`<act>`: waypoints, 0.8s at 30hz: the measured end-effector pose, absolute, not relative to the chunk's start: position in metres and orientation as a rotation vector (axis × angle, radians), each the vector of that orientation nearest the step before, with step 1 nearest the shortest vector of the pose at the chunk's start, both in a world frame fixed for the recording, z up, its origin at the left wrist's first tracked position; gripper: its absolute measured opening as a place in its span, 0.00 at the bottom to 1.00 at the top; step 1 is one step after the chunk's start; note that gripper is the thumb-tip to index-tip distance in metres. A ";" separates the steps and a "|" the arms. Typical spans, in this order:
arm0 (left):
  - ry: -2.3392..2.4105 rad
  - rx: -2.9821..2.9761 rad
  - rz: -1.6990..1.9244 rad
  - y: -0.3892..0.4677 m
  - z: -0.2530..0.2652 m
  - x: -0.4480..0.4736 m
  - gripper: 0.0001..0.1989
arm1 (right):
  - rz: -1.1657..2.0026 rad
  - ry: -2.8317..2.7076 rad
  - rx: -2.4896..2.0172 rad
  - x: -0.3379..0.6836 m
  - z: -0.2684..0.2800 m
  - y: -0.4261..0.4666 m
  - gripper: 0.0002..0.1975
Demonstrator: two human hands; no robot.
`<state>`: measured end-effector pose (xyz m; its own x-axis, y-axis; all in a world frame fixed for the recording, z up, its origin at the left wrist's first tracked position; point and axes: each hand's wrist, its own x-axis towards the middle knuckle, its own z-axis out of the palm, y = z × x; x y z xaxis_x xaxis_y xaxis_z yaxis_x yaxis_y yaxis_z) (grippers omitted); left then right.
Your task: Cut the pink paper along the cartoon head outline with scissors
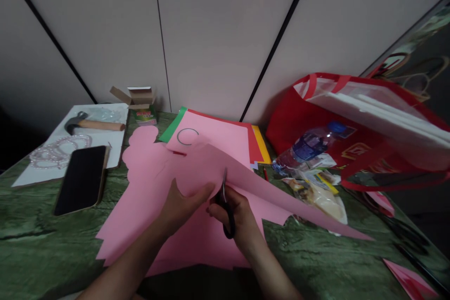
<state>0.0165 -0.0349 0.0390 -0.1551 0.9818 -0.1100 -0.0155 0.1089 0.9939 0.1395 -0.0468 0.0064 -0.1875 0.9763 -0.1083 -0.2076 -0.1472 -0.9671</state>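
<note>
In my right hand (242, 219) is a pair of scissors (230, 222) with black handles, my fingers through the loops. Their blades point away from me and meet the edge of a large pink paper sheet (151, 192). My left hand (181, 206) grips this sheet just left of the blades, thumb on top and the other fingers partly hidden. A long pointed flap of the paper stretches to the right, beyond the scissors. The sheet's far left end has a scalloped outline. More pink paper lies underneath.
A phone (82, 179), a hammer (100, 124) and beaded strands (58, 151) lie at left near an opened small box (142, 108). Coloured sheets (256, 145) lie behind. At right are a water bottle (309, 145), a red bag (298, 108) and black-handled scissors (409, 234).
</note>
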 end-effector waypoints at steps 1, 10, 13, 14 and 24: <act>1.368 1.044 1.246 -0.034 0.038 0.016 0.14 | 1.529 -1.100 -1.047 0.139 0.006 -0.047 0.14; 1.364 1.070 1.196 -0.032 0.033 0.011 0.13 | 1.550 -1.092 -1.066 0.140 0.004 -0.048 0.13; 1.383 1.061 1.215 -0.033 0.034 0.012 0.12 | 1.535 -1.105 -1.065 0.141 0.003 -0.049 0.13; 1.388 1.063 1.214 -0.033 0.034 0.012 0.13 | 1.529 -1.111 -1.062 0.141 0.002 -0.049 0.13; 1.409 1.048 1.202 -0.033 0.030 0.012 0.16 | 1.532 -1.087 -1.039 0.141 0.000 -0.049 0.11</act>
